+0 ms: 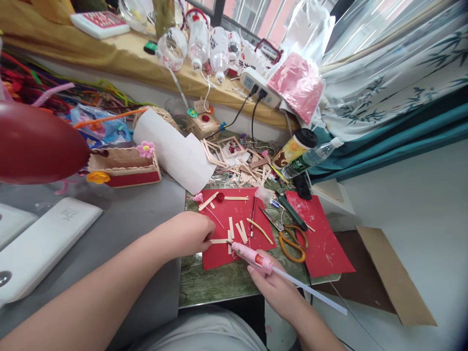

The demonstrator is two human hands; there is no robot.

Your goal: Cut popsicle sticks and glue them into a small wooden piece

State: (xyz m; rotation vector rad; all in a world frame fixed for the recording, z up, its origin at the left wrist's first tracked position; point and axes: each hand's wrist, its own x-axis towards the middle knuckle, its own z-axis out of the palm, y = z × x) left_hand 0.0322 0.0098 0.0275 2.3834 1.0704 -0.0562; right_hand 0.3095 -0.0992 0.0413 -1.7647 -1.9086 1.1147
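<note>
My left hand [193, 231] pinches one end of a short wooden craft stick [220, 241] over a red sheet [215, 261]. In my right hand [270, 280] is a pink hot glue gun [252, 256] with a long glue stick [314, 288] jutting from its back. The gun's nozzle is at the free end of the stick; whether it touches, I cannot tell. More cut stick pieces [241, 232] lie just beyond, beside a yellow pipe cleaner [260, 230]. Farther up the sheet are a longer stick [236, 198] and a small red rose [220, 196].
Orange-handled scissors [292, 246] and a dark green tool [291, 210] lie to the right, near a second red sheet [325, 239]. A heap of sticks [252, 168], a bottle [310, 158] and a patterned cup [295, 147] stand behind. A decorated box [126, 168] is at left.
</note>
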